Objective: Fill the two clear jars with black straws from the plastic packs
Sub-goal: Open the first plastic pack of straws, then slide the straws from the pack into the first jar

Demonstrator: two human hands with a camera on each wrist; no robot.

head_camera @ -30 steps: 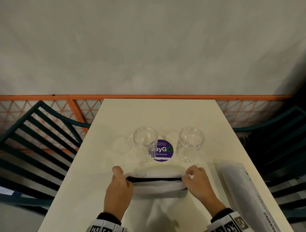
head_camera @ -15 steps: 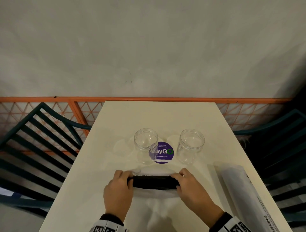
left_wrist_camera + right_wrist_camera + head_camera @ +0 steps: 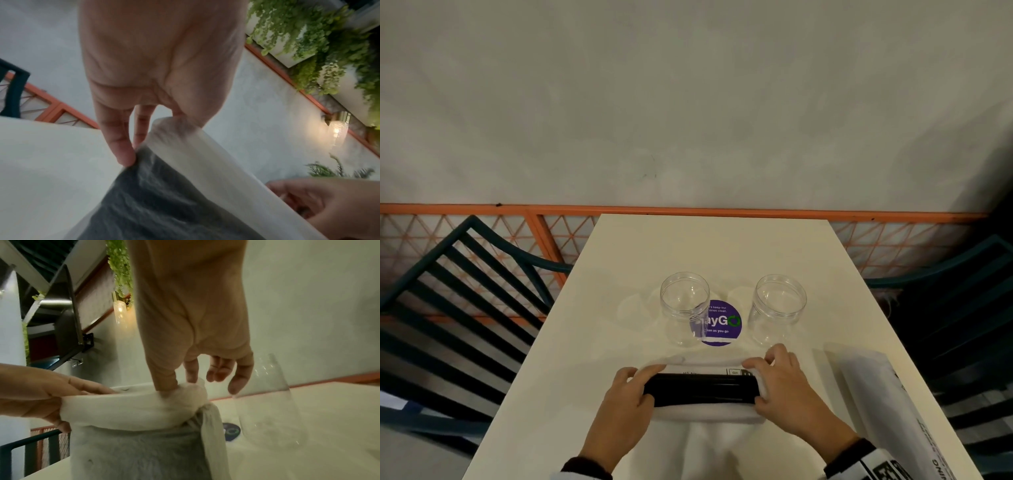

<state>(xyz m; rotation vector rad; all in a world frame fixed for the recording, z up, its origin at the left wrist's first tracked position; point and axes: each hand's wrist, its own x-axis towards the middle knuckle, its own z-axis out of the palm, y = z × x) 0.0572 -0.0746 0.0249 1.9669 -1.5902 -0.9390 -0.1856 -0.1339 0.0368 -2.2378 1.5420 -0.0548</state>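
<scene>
Two empty clear jars stand upright mid-table, the left jar (image 3: 684, 308) and the right jar (image 3: 779, 310). Nearer to me a white plastic pack (image 3: 705, 413) lies with its mouth stretched wide, baring the black straws (image 3: 702, 389) inside. My left hand (image 3: 643, 383) grips the left end of the pack's rim. My right hand (image 3: 756, 380) pinches the right end. In the left wrist view fingers (image 3: 123, 155) pinch the pack (image 3: 185, 162). In the right wrist view thumb and forefinger hold the bunched rim (image 3: 185, 395), the right jar (image 3: 271, 402) just beyond.
A second, closed pack (image 3: 876, 411) lies along the right edge of the cream table (image 3: 688, 246). A purple round sticker (image 3: 722, 325) sits between the jars. Dark green chairs (image 3: 465, 291) flank the table, with an orange railing (image 3: 688, 209) and a wall behind.
The pack's mouth has been pulled wider and its rim pushed down, so a broad band of black straws shows where only a thin dark line showed before. Both hands stay at its ends.
</scene>
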